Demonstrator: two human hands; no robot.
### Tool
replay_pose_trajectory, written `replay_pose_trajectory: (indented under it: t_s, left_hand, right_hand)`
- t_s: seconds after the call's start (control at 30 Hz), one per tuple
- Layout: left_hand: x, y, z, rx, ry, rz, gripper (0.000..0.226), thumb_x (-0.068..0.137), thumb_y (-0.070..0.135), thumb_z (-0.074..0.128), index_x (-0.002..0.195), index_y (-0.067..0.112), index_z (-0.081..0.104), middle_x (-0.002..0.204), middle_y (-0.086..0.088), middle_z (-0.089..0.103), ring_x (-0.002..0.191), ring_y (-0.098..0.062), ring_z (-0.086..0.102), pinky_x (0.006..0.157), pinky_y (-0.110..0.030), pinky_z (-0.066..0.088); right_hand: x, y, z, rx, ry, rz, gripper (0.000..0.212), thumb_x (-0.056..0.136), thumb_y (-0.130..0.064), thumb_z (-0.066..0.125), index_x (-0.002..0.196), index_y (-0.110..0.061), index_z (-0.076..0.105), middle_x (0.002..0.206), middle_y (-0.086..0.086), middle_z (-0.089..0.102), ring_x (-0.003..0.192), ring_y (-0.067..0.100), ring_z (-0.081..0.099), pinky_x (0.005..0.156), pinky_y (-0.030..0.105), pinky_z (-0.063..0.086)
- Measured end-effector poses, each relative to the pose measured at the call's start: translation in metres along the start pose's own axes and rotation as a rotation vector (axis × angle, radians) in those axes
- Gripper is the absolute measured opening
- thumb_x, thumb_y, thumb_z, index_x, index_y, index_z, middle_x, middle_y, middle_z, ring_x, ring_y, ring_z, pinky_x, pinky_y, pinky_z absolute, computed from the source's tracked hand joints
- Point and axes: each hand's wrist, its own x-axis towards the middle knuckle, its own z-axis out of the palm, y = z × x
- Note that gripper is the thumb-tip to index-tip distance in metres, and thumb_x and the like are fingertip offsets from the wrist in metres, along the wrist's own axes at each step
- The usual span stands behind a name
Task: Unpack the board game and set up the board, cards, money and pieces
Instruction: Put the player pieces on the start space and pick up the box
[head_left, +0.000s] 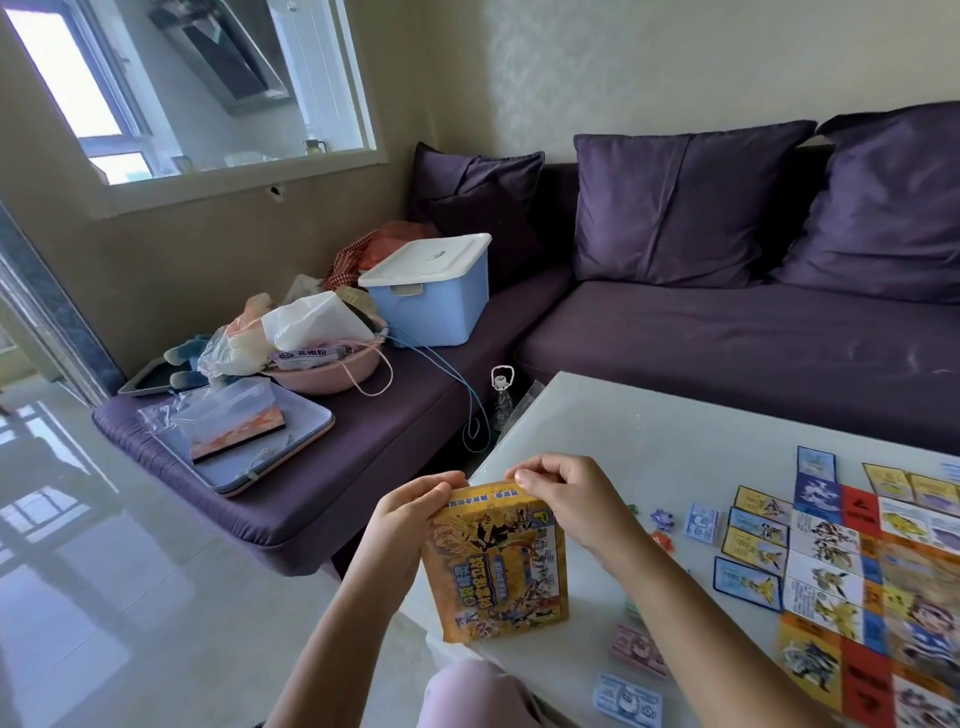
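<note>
I hold the yellow game box (498, 566) upright over the near left corner of the white table (623, 441). My left hand (410, 512) pinches its top left edge and my right hand (566, 499) pinches its top right edge. The colourful game board (883, 582) lies unfolded at the right, with several cards (753, 545) laid along its left side. Blue money (628, 699) and pink money (639, 649) lie near the table's front edge, another blue stack (701, 522) farther back. Small pieces (662, 518) lie just right of my right wrist.
A purple sofa (727, 338) wraps around the table's far and left sides. On its left section stand a blue storage bin (431, 296), a pink basin (332, 364) with bags, and a tray (249, 441). A small bottle (501, 400) stands between sofa and table.
</note>
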Motion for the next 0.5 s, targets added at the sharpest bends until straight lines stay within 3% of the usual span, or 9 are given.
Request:
replay_pose_trajectory:
  t_s: [0.1,0.17,0.23,0.33,0.43,0.5]
  left_hand:
    - [-0.001,-0.006,-0.001,0.014,0.011,0.002,0.022,0.095,0.018,0.052,0.097,0.007,0.071,0.089,-0.016,0.072,0.075,-0.022,0.069,0.068,-0.032,0.053]
    - [-0.001,-0.01,-0.003,0.016,0.026,0.012,0.024,0.096,0.021,0.051,0.096,0.007,0.071,0.087,-0.015,0.072,0.075,-0.023,0.068,0.074,-0.035,0.052]
    - [0.001,-0.011,-0.005,0.01,0.037,0.019,0.026,0.097,0.023,0.05,0.095,0.007,0.07,0.086,-0.016,0.071,0.075,-0.023,0.067,0.077,-0.038,0.052]
    - [0.001,-0.011,-0.005,0.005,0.029,0.026,0.029,0.098,0.025,0.047,0.096,0.007,0.07,0.085,-0.015,0.071,0.073,-0.023,0.067,0.07,-0.035,0.052]
    - [0.012,-0.006,-0.004,-0.093,0.063,0.027,0.043,0.101,0.036,0.038,0.098,0.008,0.07,0.085,-0.014,0.072,0.075,-0.023,0.066,0.07,-0.034,0.051]
    - [0.03,-0.002,-0.006,-0.186,0.104,0.027,0.047,0.102,0.041,0.032,0.102,0.01,0.068,0.092,-0.008,0.071,0.083,-0.02,0.064,0.077,-0.032,0.048]
  right_hand:
    - [-0.009,0.012,-0.001,-0.003,-0.064,-0.06,0.033,0.084,-0.049,0.061,0.111,-0.029,0.06,0.087,-0.006,0.066,0.077,0.001,0.062,0.067,0.016,0.048]
    - [-0.016,0.027,0.0,0.085,-0.117,-0.034,0.045,0.074,-0.045,0.072,0.114,-0.031,0.055,0.09,-0.01,0.068,0.081,-0.005,0.063,0.071,0.013,0.048]
    - [-0.02,0.046,0.004,0.056,-0.162,-0.015,0.045,0.074,-0.037,0.079,0.112,-0.029,0.057,0.101,-0.014,0.07,0.093,-0.002,0.065,0.083,0.022,0.052]
    - [-0.02,0.055,0.005,0.002,-0.17,-0.03,0.044,0.074,-0.036,0.079,0.112,-0.029,0.058,0.102,-0.02,0.07,0.094,-0.005,0.064,0.079,0.018,0.049]
    - [-0.009,0.051,-0.001,0.012,-0.169,-0.036,0.04,0.075,-0.033,0.08,0.109,-0.024,0.061,0.101,-0.013,0.071,0.093,0.002,0.067,0.08,0.025,0.052]
    - [0.003,0.043,-0.015,0.068,-0.07,-0.03,0.037,0.077,-0.031,0.078,0.108,-0.02,0.06,0.1,-0.006,0.072,0.094,0.01,0.068,0.084,0.029,0.052]
